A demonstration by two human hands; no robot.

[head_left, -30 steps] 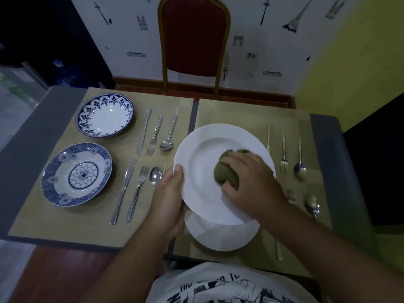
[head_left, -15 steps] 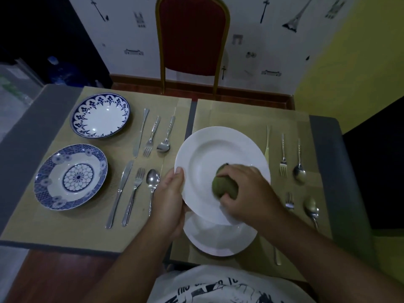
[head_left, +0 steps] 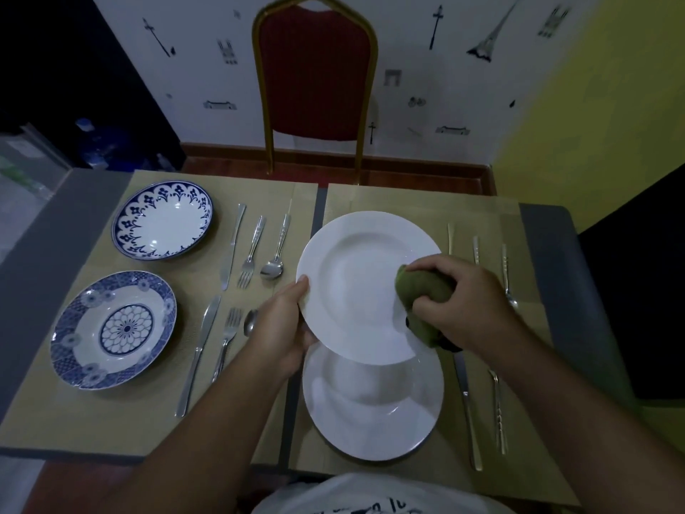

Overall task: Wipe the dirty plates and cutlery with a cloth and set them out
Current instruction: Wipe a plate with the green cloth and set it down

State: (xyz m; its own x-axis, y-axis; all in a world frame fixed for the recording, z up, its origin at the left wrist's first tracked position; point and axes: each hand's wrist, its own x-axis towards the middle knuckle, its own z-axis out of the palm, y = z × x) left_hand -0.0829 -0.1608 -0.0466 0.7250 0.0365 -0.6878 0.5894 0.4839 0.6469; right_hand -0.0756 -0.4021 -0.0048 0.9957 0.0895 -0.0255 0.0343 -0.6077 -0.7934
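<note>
Left hand (head_left: 285, 328) grips the white plate (head_left: 356, 276) by its left rim, thumb on top. Right hand (head_left: 459, 302) clutches a green cloth (head_left: 422, 291) against the plate's right rim. The plate's near edge overlaps a second white plate (head_left: 370, 413), possibly lifted clear. Bare placemat (head_left: 389, 202) lies beyond the far edge, and a spoon (head_left: 272, 269) sits just beside the left edge.

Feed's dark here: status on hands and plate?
Left hand grips white plate at its left rim. Right hand holds green cloth on plate's right side. Second white plate lies underneath.
</note>
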